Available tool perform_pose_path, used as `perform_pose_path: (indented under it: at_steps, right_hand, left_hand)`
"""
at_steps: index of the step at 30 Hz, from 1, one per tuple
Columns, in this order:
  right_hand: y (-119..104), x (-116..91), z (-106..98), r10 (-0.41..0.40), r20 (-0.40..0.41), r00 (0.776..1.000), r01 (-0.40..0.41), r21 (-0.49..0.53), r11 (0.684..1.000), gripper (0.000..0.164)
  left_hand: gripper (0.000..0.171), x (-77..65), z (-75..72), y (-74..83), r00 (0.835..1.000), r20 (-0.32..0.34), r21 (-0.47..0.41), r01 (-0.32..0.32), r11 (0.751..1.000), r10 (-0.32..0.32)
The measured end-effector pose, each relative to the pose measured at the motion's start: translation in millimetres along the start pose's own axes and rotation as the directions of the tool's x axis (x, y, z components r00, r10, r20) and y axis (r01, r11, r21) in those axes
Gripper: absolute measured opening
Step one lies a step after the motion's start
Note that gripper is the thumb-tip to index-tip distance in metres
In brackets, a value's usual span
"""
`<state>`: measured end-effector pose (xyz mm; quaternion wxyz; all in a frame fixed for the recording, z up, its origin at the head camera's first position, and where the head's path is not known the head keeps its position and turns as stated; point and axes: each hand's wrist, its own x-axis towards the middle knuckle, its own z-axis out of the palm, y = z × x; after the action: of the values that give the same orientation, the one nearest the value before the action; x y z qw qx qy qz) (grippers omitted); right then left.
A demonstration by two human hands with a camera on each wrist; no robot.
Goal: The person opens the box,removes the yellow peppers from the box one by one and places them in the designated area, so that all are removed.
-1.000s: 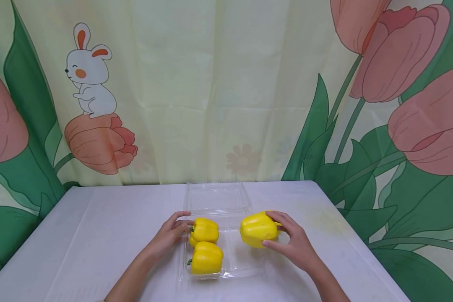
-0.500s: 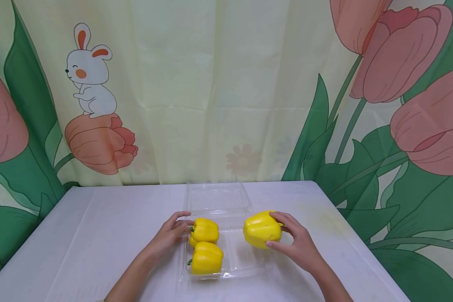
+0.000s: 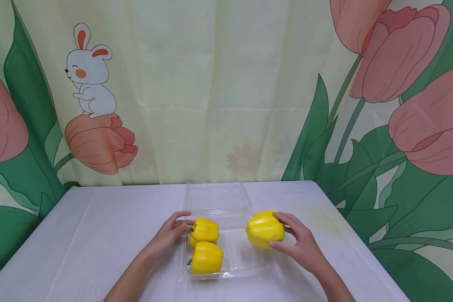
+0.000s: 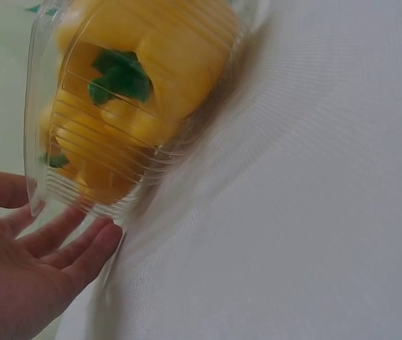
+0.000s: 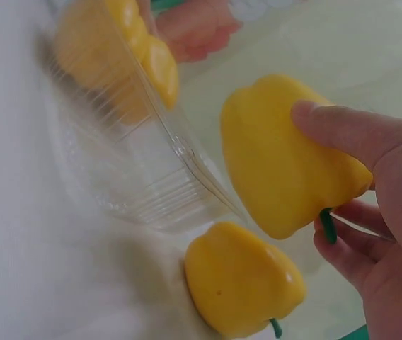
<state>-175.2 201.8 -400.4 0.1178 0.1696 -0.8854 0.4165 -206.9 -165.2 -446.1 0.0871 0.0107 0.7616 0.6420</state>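
Observation:
My right hand (image 3: 300,241) grips a yellow bell pepper (image 3: 265,229), thumb on one side and fingers near the green stem. It is raised beside the right side of an open clear plastic container (image 3: 241,251). Inside the container's left part lie two yellow bell peppers, a rear one (image 3: 205,230) and a front one (image 3: 206,258), stems pointing left. My left hand (image 3: 167,237) holds the container's left wall at the rear corner, with several fingers along its outside. Another yellow bell pepper (image 5: 243,280) shows below the held one in the right wrist view, outside the container.
The container's clear lid (image 3: 217,197) lies folded back behind it. A white cloth (image 3: 117,226) covers the table. Behind the table's far edge hangs a curtain (image 3: 181,92) printed with tulips and a rabbit.
My right hand has shifted slightly to the right with the held bell pepper. The left hand, the container and the peppers in it have stayed in place.

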Motion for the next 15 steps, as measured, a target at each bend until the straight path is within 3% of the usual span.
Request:
perform_pose_path:
  at_steps: [15]
  right_hand:
    - [2.1, -4.2, -2.3, 0.02, -0.015, 1.0, -0.02, -0.014, 1.0, 0.065]
  left_hand:
    - [0.04, -0.2, -1.1, -0.4, 1.0, 0.004, -0.006, 0.002, 1.0, -0.002]
